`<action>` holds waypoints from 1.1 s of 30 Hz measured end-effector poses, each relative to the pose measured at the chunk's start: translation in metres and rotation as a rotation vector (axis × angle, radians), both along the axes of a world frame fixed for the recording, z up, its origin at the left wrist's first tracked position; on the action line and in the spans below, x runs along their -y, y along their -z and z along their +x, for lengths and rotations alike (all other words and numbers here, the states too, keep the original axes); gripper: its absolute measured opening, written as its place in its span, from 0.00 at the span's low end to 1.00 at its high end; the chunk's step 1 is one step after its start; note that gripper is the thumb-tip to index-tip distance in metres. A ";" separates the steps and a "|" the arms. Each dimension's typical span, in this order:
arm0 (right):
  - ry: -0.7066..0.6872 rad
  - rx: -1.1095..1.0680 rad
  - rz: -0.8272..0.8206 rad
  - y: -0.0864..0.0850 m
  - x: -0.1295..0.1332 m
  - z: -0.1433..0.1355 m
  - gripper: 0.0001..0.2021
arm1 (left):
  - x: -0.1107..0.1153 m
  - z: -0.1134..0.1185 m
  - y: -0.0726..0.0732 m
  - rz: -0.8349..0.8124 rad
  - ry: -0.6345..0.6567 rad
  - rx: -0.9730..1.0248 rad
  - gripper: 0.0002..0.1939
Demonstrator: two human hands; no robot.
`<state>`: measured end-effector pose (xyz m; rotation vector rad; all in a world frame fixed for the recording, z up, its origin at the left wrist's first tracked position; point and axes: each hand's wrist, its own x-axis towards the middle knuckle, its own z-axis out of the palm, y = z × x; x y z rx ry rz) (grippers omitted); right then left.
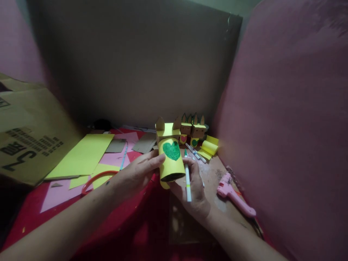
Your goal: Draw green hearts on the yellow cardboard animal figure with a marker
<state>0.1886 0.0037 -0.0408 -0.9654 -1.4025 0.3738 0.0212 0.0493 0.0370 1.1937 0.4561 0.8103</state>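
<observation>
A yellow paper tube figure [174, 168] with a green heart on its front and a cardboard head with two pointed ears is held up in the middle. My left hand [145, 168] grips its left side, fingers closed on it. On the other side my right hand [194, 188] supports the tube's lower right and holds a white marker [188, 181], its green tip pointing up beside the heart. The tube's dark open end faces down toward me.
Two similar figures [198, 131] stand behind, near several markers [199, 156] and rolled yellow paper [209, 148]. A pink glue gun [235, 197] lies right. Yellow sheets [81, 154], red-handled scissors [95, 177] and a large cardboard box [32, 127] are left.
</observation>
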 end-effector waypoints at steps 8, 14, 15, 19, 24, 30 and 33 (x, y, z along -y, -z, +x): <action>-0.080 -0.030 -0.030 -0.019 0.005 0.006 0.24 | 0.008 0.000 -0.005 0.007 -0.046 0.014 0.20; -0.107 0.007 -0.051 -0.026 0.004 0.002 0.23 | 0.011 -0.005 -0.004 -0.002 -0.104 0.024 0.17; -0.104 0.013 -0.053 -0.025 0.003 0.001 0.24 | 0.011 -0.006 -0.002 -0.006 -0.119 0.006 0.17; -0.075 0.034 -0.074 -0.016 0.000 -0.001 0.23 | 0.000 -0.013 0.010 0.003 -0.144 -0.081 0.18; -0.056 0.040 -0.109 -0.008 -0.002 -0.001 0.25 | -0.013 -0.020 0.026 -0.008 -0.173 -0.160 0.17; -0.064 0.042 -0.160 -0.003 -0.001 -0.004 0.25 | -0.014 -0.025 0.033 -0.026 -0.209 -0.186 0.18; -0.064 0.035 -0.187 -0.001 0.001 -0.004 0.26 | -0.012 -0.027 0.034 -0.034 -0.222 -0.163 0.16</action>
